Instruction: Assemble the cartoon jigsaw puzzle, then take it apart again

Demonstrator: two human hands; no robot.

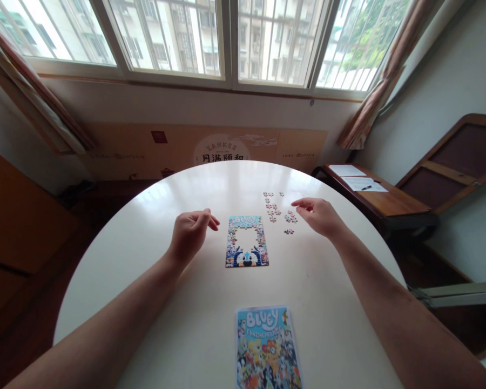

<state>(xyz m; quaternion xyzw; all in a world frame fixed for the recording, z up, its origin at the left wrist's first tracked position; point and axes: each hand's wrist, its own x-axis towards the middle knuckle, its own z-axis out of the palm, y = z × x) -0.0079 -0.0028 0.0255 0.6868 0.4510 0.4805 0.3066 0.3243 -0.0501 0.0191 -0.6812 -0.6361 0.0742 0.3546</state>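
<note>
A small jigsaw puzzle [231, 246] lies on the round white table, its frame and lower part joined, with a blank gap in the middle. Just left of it is my left hand [191, 229], fingers loosely curled together, with nothing visible in them. My right hand [316, 213] hovers at the right of the loose pieces, its fingers stretched toward them and holding nothing that I can see. Several loose puzzle pieces [272, 209] are scattered right of the puzzle, a small cluster [290, 217] nearest my right hand. Closer to me lies a printed Bluey picture sheet [267, 346].
The round white table [154, 329] fills the middle. Behind it a beige printed box panel [178, 151] stands under barred windows. On the right, a wooden side table [405, 202] bears papers [352, 178] and a dark pen [366, 187]. Curtains hang at both sides.
</note>
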